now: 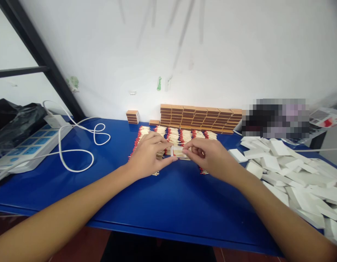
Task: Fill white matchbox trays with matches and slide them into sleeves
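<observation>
Between my two hands is a small white matchbox tray (172, 151) with some matches in it. My left hand (146, 154) grips its left end, with the thumb along the near side. The thumb and forefinger of my right hand (212, 156) are pinched together over the tray's right part, at the matches; the fingertips partly hide what they hold. Behind and under the hands, loose red-tipped matches (173, 136) lie on the blue table in several rows.
Brown matchboxes (201, 118) are stacked along the wall, with a smaller stack (133, 117) to their left. White empty trays (283, 163) form a heap on the right. A power strip (32, 147) and a looped white cable (75, 170) lie on the left of the blue table (163, 211).
</observation>
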Motion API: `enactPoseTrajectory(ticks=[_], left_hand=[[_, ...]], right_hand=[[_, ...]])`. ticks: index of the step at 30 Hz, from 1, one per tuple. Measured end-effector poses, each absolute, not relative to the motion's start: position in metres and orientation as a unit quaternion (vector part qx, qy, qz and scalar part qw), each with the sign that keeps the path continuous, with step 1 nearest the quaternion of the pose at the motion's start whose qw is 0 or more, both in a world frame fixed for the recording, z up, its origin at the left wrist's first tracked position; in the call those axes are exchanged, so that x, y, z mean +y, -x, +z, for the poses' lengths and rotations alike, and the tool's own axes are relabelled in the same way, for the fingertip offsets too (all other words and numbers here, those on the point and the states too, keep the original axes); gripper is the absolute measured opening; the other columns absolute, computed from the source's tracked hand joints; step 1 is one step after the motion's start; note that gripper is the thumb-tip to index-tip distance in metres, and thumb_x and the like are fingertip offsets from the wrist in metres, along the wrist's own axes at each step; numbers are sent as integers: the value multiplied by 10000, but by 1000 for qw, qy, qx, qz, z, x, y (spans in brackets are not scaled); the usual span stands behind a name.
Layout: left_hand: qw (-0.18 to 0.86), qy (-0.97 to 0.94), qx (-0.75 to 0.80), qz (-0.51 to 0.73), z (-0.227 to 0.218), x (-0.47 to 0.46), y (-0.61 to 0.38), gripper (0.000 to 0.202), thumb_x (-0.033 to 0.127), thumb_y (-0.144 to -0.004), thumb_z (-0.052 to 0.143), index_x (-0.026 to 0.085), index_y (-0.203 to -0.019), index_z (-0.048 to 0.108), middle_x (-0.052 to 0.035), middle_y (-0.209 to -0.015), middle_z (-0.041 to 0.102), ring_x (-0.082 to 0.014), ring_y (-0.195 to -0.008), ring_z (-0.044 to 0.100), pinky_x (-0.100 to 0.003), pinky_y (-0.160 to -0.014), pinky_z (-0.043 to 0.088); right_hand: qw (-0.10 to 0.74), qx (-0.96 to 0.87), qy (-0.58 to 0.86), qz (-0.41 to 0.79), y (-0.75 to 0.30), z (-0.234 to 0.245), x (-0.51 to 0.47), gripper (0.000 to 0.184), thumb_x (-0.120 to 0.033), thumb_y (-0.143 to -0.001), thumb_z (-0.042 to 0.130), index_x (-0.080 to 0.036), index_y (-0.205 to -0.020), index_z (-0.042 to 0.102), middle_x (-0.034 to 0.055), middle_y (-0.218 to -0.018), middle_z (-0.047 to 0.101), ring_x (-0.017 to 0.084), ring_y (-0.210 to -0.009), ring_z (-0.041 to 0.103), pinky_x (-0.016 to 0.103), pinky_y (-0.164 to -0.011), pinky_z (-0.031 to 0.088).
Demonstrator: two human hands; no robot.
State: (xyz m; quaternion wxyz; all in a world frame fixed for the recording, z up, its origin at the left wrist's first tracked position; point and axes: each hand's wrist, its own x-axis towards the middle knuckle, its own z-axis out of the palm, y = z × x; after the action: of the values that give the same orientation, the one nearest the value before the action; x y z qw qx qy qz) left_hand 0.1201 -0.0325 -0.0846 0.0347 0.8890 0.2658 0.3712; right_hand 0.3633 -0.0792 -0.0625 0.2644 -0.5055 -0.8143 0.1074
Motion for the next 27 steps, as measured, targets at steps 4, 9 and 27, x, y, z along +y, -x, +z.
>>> enactPoseTrajectory(ticks=[4, 9, 27], left_hand=[[21, -867, 308, 392, -84, -29, -118, 347, 453, -882, 806, 193, -1110, 787, -79, -948, 751, -268, -981, 628, -463, -931, 529], [21, -862, 317, 394, -84, -29, -118, 358, 458, -881, 804, 183, -1110, 787, -84, -945, 753, -271, -968, 624, -457, -902, 536], [24, -871, 311, 381, -86, -32, -120, 349, 431, -877, 810, 175, -1111, 781, -77, -936, 745, -272, -994, 635, -459, -942, 535]], right_hand=[[184, -819, 533, 105, -374, -58, -75, 210, -324, -965, 576, -211, -857, 717, 12, -661, 640, 159, -606, 540, 284, -587, 348], [119, -835, 525, 119, -372, -61, -73, 191, -286, -934, 603, -202, -893, 769, 38, -703, 692, 169, -630, 569, 283, -598, 359], [90, -830, 529, 152, -364, -66, -73, 171, -224, -929, 582, -191, -843, 726, 24, -686, 661, 150, -592, 533, 277, -576, 344]])
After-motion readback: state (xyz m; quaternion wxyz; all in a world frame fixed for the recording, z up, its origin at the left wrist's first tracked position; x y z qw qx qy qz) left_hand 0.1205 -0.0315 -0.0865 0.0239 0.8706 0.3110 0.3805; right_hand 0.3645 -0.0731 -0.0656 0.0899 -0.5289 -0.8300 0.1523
